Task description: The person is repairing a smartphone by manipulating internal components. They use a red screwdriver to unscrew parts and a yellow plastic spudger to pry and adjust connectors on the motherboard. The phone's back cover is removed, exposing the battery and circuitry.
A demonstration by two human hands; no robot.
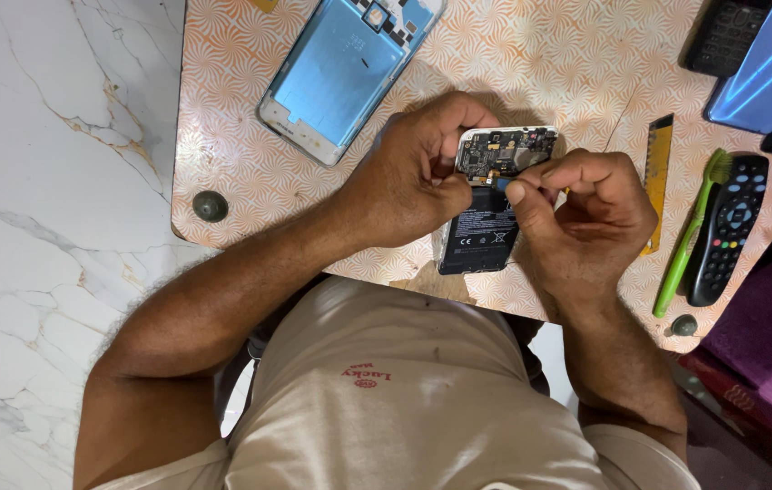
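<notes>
1. Nearest the camera, at the bottom of the view, the person's beige shirt (404,408) fills the lower middle, with both bare forearms reaching up from it toward the bench (240,163).
2. Just past the near bench edge, an opened phone (490,195) with its back off lies between the 2 hands, its black battery toward the person and its dark circuit board at the far end.
3. The left hand (408,177) curls around the phone's left side, fingers wrapped over the far end and the thumb pressed down near the line where board meets battery.
4. The right hand (585,213) is closed into a loose fist beside the phone's right edge, thumb and forefinger pinched together at the same line; whatever small part they grip is too small to tell.
5. To the right of that hand, a thin yellow strip (656,177) lies on the bench, then a green toothbrush (693,231), then a black remote control (727,227) with coloured buttons, all roughly parallel.
6. Farther away, up and left of the hands, a detached light-blue phone back cover (345,73) lies tilted, inside face up, well apart from the phone.
7. At the far right corner sit a dark keypad device (722,36) and a shiny blue phone (771,63), just beside each other.
8. Left of the bench runs a white marble floor (41,181).
</notes>
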